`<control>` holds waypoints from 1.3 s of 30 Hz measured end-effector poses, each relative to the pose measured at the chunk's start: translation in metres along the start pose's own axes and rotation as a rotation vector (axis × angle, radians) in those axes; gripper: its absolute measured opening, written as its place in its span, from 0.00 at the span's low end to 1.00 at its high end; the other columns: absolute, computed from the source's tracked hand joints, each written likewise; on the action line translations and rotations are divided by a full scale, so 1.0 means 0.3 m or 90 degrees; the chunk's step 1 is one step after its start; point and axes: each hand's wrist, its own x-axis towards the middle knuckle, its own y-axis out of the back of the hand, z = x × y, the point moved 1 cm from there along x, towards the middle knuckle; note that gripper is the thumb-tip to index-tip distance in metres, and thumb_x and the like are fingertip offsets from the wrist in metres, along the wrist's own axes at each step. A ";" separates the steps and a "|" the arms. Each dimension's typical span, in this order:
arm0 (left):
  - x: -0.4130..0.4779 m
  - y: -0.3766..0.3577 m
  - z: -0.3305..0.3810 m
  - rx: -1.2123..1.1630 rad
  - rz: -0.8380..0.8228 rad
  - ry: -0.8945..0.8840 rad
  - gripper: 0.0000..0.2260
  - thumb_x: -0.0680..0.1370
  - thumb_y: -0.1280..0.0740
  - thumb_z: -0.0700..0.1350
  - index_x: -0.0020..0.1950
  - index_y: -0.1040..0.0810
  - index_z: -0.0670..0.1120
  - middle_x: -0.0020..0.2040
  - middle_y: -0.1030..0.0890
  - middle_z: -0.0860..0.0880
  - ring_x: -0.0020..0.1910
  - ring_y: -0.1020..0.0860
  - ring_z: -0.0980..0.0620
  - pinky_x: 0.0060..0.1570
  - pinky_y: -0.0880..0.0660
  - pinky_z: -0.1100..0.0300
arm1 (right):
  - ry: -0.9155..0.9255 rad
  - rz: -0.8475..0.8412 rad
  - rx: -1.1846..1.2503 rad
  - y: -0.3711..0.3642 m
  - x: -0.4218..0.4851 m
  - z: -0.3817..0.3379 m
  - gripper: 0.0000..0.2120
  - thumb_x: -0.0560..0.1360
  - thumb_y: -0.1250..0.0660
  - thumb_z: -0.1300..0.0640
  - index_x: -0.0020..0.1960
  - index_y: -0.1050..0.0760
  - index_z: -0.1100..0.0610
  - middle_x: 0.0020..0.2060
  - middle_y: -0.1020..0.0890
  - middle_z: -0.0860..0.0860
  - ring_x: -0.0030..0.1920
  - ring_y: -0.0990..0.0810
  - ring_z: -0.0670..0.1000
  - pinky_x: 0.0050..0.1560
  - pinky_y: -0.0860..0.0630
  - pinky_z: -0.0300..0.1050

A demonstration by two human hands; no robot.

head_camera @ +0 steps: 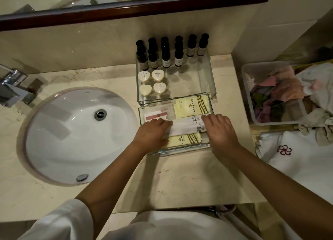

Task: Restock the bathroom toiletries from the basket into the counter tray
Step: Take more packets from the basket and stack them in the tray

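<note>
A cream marble counter (180, 176) in a bathroom is seen from above, with an oval white sink (72, 140) sunk into it at the left and a chrome faucet (14, 90) at the far left edge. A mirror (126, 7) in a dark wood frame is hung on the pale wall behind.

Two clear trays are set end to end right of the sink. The rear tray (209, 77) is stocked with a row of dark-capped bottles (165, 59) along the wall and four heart-shaped soaps (158, 75) at its left. The front tray (180, 150) is filled with yellow sachets (192, 106), a pink nail file (155, 116) and a long white packet (185, 125) laid crosswise.

The packet is pressed down in the front tray at both ends. The left hand (153, 131) is laid on its left end, fingers (162, 123) straight and close together. The right hand (220, 129) is rested on its right end, fingers (209, 118) slightly apart, tips on the wrapper.

Past the counter's right edge, a clear tub (248, 95) of crumpled cloths is seen, with a white towel (297, 164) bearing a red emblem in front of it.
</note>
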 end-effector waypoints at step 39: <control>0.079 0.044 0.013 -0.099 -0.023 0.048 0.19 0.73 0.32 0.45 0.64 0.28 0.45 0.59 0.25 0.45 0.56 0.26 0.45 0.53 0.29 0.54 | 0.014 -0.136 0.133 0.057 0.113 0.065 0.24 0.72 0.33 0.47 0.65 0.29 0.56 0.58 0.25 0.52 0.61 0.34 0.53 0.61 0.41 0.46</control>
